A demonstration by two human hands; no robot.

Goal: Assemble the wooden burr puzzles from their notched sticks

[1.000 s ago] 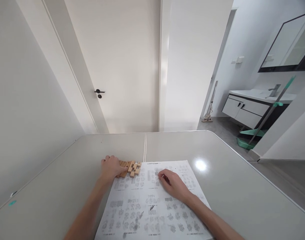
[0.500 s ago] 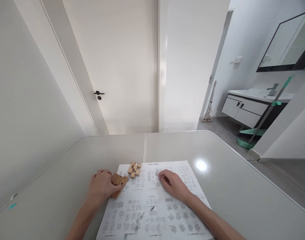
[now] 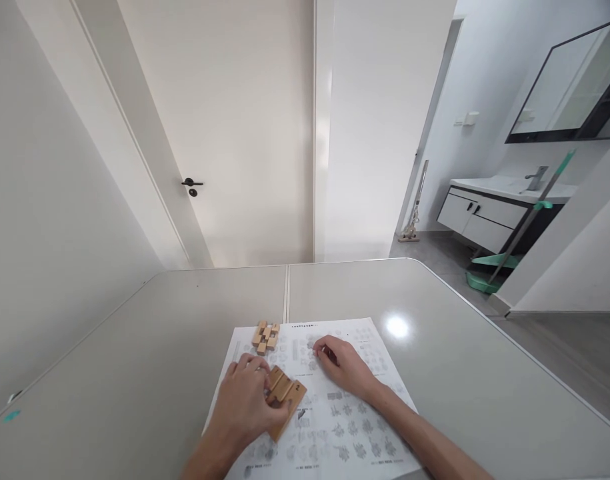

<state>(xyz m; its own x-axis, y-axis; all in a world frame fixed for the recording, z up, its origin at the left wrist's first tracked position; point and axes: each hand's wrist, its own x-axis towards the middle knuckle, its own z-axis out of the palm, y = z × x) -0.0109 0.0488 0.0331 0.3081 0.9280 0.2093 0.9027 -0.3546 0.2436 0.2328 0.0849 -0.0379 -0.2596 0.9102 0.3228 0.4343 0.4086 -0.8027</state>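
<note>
My left hand (image 3: 247, 400) grips a flat wooden puzzle piece (image 3: 291, 405) with grooved strips and a dark mark like a 2 near one corner. Fingers lie along its left side, the thumb along its near side. Beneath it is a large white printed sheet (image 3: 355, 433) covered in grey diagrams of shapes. Just beyond the left hand, a cluster of small light wooden blocks (image 3: 265, 338) sits on the sheet's far left part. My right hand (image 3: 342, 363) rests on the sheet's right half, fingers curled inward; whether anything is inside them is hidden.
The grey table (image 3: 465, 380) has a seam running to its far edge and a bright light reflection. Beyond it stands a white door (image 3: 245, 133) with a black handle. At the right are a mop (image 3: 415, 207), a sink cabinet (image 3: 489, 207) and a green dustpan (image 3: 485, 283).
My left hand has carried the wooden puzzle piece rightward and nearer to me, from the sheet's left edge over its middle. My right hand and the block cluster stay in place.
</note>
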